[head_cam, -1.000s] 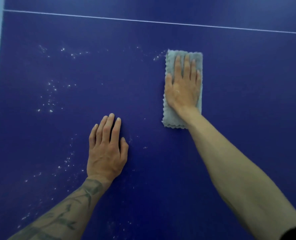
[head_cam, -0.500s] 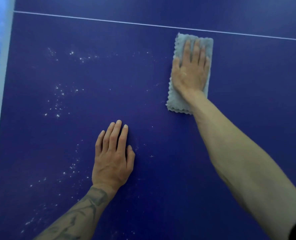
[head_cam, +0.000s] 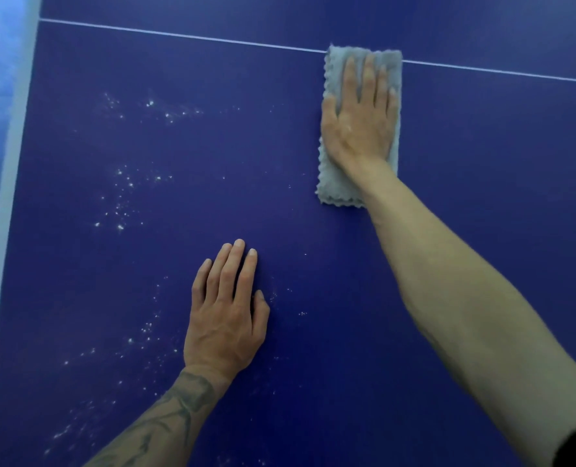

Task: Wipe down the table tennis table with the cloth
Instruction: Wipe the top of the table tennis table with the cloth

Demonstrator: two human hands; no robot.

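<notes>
The dark blue table tennis table (head_cam: pixel 313 237) fills the view. A folded grey cloth (head_cam: pixel 335 187) lies flat on it at the upper right, its far end reaching the thin white centre line (head_cam: pixel 185 36). My right hand (head_cam: pixel 359 123) presses down on the cloth with straight fingers pointing away from me. My left hand (head_cam: pixel 224 318) rests flat on the bare table surface at the lower middle, fingers straight, holding nothing.
White specks of dust (head_cam: pixel 121 197) are scattered over the left part of the table, from the upper left down to the lower left. The table's pale left edge (head_cam: pixel 8 203) runs down the left side of the view.
My right hand has slid the cloth away from me, up to the white centre line, clearing the specks that lay in front of it. My left hand has stayed flat on the table.
</notes>
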